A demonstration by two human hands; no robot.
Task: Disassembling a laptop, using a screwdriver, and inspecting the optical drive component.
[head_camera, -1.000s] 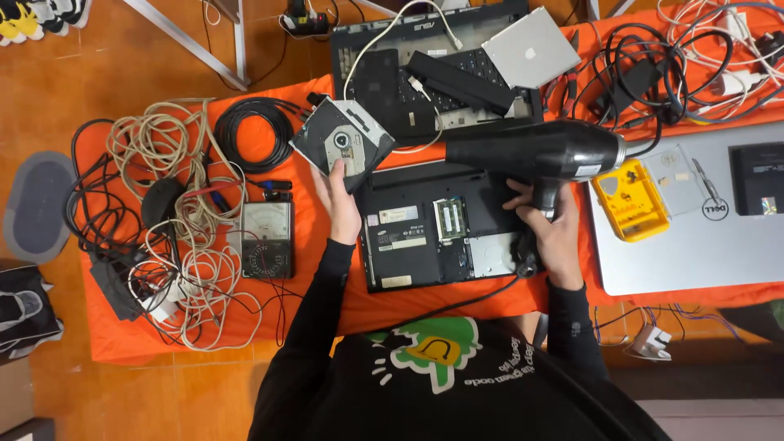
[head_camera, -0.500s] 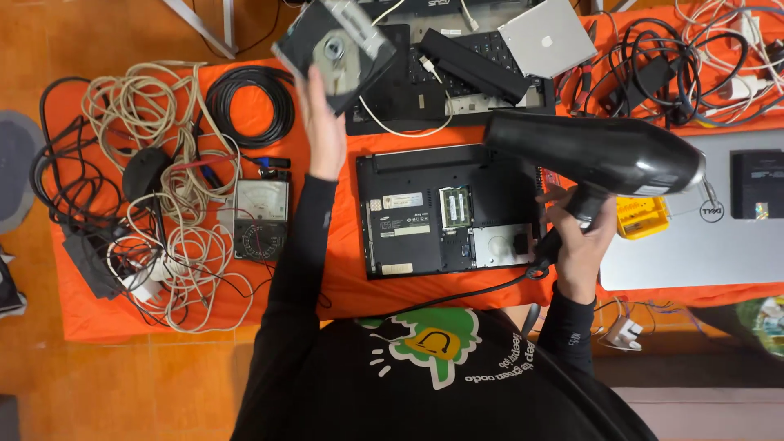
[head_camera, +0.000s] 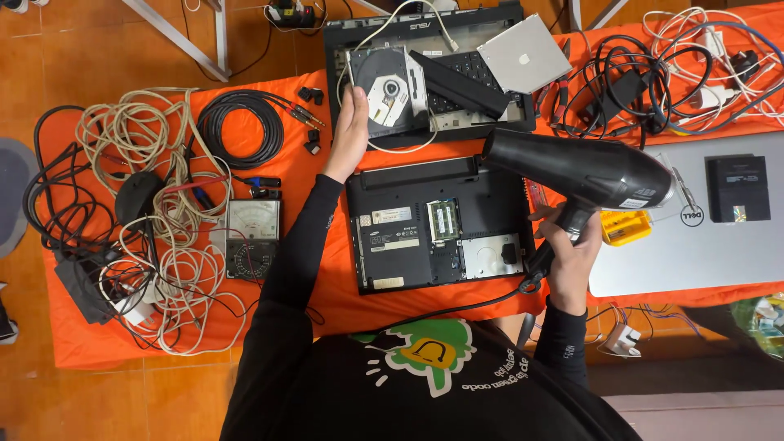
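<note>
An orange cloth covers the tabletop (head_camera: 327,286), which stands on an orange-brown tiled floor (head_camera: 73,57). The left hand (head_camera: 349,131) reaches to the far side, its grip lying flat and open against the left edge of a silver optical drive (head_camera: 385,88). The drive rests on a stripped black laptop base (head_camera: 425,139), next to a long black battery (head_camera: 459,83) and a silver slim drive (head_camera: 523,54). The right hand (head_camera: 572,253) has its grip wrapped around the handle of a black hair dryer (head_camera: 576,171), which hangs above the right edge of an opened black laptop (head_camera: 441,229) lying underside up at the centre. To the left lie coiled cables (head_camera: 139,147) and an analog multimeter (head_camera: 251,237); to the right a closed silver laptop (head_camera: 694,245), a small yellow box (head_camera: 627,225) just beside it, and more tangled wires (head_camera: 653,73) at the far right.
</note>
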